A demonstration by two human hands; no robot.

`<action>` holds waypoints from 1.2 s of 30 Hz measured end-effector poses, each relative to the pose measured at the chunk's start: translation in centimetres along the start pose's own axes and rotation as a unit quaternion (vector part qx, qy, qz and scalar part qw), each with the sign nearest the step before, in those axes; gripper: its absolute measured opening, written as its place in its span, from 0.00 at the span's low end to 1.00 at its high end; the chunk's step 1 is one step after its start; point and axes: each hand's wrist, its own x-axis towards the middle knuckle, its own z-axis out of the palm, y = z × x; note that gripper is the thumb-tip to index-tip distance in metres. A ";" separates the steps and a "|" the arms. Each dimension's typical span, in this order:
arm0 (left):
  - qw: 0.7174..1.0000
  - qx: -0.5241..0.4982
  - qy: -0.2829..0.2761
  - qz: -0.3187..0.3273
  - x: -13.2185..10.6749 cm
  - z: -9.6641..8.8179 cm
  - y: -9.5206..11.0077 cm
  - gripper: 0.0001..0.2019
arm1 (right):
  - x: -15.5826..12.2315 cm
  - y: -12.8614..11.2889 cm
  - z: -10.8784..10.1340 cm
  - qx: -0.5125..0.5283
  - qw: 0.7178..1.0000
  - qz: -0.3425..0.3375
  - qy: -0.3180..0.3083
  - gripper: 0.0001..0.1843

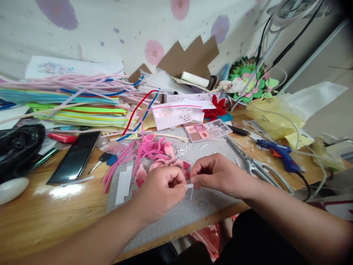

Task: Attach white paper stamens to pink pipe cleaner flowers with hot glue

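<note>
My left hand (164, 189) is closed in a pinch, with a small white piece (190, 186) sticking out past its fingertips. A thin white strand hangs down from that piece. Close beside it, my right hand (216, 175) is also pinched shut; whatever its fingertips hold is hidden. Both hands hover over the grey cutting mat (217, 204). Just behind them lie pink pipe cleaners (147, 149) and fuzzy pink petal shapes, one of them a pink bud (141, 175). Thin white scraps (182, 151) are scattered beside these. A stepped white paper piece (124, 184) rests left of my left hand.
Large scissors (255, 165) and a blue glue gun (281, 152) with its cable lie at the right. A black phone (75, 156) and a key (100, 162) are at the left. Bundled pipe cleaners (79, 110), a makeup palette (208, 130) and a red flower (215, 108) stand behind.
</note>
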 end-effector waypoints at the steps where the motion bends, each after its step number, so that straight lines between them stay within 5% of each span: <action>1: 1.000 0.004 -0.003 0.000 0.0 0.0 0.0 0.05 | 0.0 0.0 0.0 0.002 1.000 0.005 -0.004 0.03; 12: 1.000 0.009 -0.023 -0.007 -0.1 -0.1 0.0 0.05 | 0.0 0.1 0.2 -0.027 0.999 0.004 -0.024 0.04; 19: 0.999 -0.016 -0.045 0.000 -0.1 -0.2 0.0 0.06 | -0.1 0.6 -0.4 0.097 0.993 0.038 -0.063 0.19; 26: 0.997 -0.055 -0.052 -0.013 -0.1 -0.3 -0.1 0.06 | -0.3 1.5 -0.5 0.171 0.982 0.032 -0.068 0.08; 36: 0.999 -0.029 -0.038 -0.007 -0.1 -0.2 0.3 0.06 | 0.0 1.4 0.0 0.164 0.984 0.031 -0.056 0.07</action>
